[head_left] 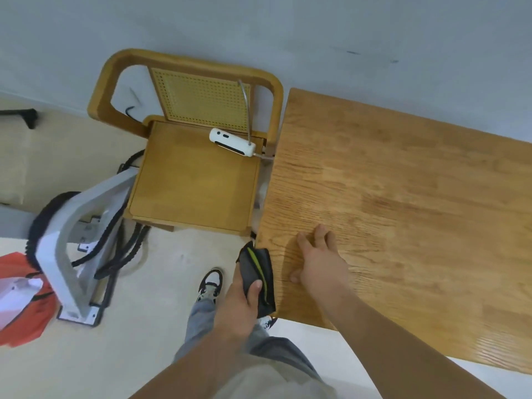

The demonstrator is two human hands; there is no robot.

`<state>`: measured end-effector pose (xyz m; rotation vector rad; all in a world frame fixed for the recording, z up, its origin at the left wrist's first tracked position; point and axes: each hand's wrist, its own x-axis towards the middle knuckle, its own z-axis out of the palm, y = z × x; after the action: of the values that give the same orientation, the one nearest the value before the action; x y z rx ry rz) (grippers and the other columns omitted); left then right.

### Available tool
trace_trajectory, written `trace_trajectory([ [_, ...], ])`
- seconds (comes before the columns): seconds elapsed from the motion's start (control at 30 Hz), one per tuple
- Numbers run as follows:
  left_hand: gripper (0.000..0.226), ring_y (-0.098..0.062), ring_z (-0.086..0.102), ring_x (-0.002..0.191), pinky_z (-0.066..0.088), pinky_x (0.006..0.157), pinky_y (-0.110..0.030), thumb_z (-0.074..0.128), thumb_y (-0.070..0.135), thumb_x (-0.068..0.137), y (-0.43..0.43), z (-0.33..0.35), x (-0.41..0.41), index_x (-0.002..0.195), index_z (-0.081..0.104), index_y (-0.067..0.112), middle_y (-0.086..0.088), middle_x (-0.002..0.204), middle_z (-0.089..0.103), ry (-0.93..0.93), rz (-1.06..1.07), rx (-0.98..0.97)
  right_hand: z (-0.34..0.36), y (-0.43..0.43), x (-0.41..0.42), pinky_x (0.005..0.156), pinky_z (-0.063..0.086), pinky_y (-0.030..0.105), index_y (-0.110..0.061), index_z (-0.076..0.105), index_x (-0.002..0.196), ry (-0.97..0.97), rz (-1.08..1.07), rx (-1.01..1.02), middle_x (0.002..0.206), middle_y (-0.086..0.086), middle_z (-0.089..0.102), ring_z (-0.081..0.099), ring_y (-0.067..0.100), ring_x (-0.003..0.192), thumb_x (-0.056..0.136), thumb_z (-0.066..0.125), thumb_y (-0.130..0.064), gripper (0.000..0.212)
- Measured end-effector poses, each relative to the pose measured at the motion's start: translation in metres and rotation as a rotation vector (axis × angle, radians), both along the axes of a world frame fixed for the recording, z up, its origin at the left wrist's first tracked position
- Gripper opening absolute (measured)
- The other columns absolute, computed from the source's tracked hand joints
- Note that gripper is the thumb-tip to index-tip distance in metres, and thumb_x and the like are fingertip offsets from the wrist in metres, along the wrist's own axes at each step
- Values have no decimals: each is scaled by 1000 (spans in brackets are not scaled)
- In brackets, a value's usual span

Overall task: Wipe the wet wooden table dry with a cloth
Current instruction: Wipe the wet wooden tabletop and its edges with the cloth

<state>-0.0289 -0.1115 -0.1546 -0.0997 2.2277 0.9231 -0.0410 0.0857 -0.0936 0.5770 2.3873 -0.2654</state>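
The wooden table [403, 203] fills the right half of the view, its left end near the middle of the frame. My right hand [322, 263] lies flat on the table's near left corner, fingers spread, holding nothing. My left hand [241, 300] is just off the table's left edge, over the floor, and grips a dark grey cloth [259, 272] with a yellow-green stripe. The cloth hangs beside the table edge. I cannot make out any wet patch on the wood.
A wooden chair [190, 180] with a cane back stands against the table's left end, a white device [231, 141] with a cable on its seat. A grey metal stand [80, 240] with black cables is at the left. Something red and white [20, 295] lies on the floor.
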Motion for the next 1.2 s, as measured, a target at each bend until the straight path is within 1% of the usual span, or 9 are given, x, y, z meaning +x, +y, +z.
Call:
trace_trajectory([
  [0.2,57,-33,64,116,49,94,-39,40,47,105,11,0,-15,155,24,26,-5,127,67,-49,-12,-35,1,5,-5,115,43,50,-34,7,167,-37,0,-18,175,8,-14,-12,35,161,93,75,-41,101],
  [0.43,75,-36,36,145,36,116,-51,33,58,104,89,-13,-123,163,1,24,-13,162,32,-117,27,-8,-4,8,-3,118,40,49,-39,5,167,-69,20,-9,175,4,-14,-11,32,161,91,76,-47,104],
  [0.53,75,-35,21,147,28,118,-52,30,60,104,80,-4,-104,163,0,27,-11,164,18,-61,-12,-72,0,11,-7,117,40,50,-38,6,167,-106,48,-13,175,5,-12,-9,33,161,90,76,-48,105],
  [0.7,76,-36,38,138,40,110,-50,28,60,102,31,-3,-28,163,-1,24,-15,152,35,-9,-86,-183,5,8,-15,116,41,49,-32,5,167,-163,55,-13,175,10,-13,-7,38,161,92,76,-42,104],
  [0.83,78,-35,34,145,33,117,-47,31,57,103,25,-7,-25,162,3,16,-16,159,32,-52,-116,-211,9,10,-20,117,39,50,-29,5,168,-223,93,-9,174,15,-11,-4,42,160,92,75,-44,104],
  [0.93,74,-37,37,144,34,116,-50,31,57,104,49,-12,-69,162,9,15,-17,158,34,-77,-133,-200,25,14,-42,109,46,47,-24,30,162,-293,161,28,169,22,23,31,44,151,90,75,-49,88],
  [1.0,73,-38,38,142,36,115,-51,31,56,105,73,-17,-110,161,11,14,-19,157,34,-65,-130,-157,38,24,-66,89,55,40,-17,62,133,-271,197,51,132,14,63,63,33,114,91,74,-42,50],
  [1.07,74,-39,38,141,36,115,-47,33,54,106,102,-19,-155,162,9,12,-20,158,34,-41,-150,-135,46,41,-96,76,55,35,-17,65,108,-263,149,37,105,2,68,64,24,90,88,76,-46,37],
  [1.2,75,-38,42,139,37,111,-43,34,52,107,142,-4,-213,161,6,7,-22,157,37,16,-240,-211,46,76,-150,82,56,35,-30,59,140,-157,-19,21,129,-1,65,65,25,115,86,80,-43,59],
])
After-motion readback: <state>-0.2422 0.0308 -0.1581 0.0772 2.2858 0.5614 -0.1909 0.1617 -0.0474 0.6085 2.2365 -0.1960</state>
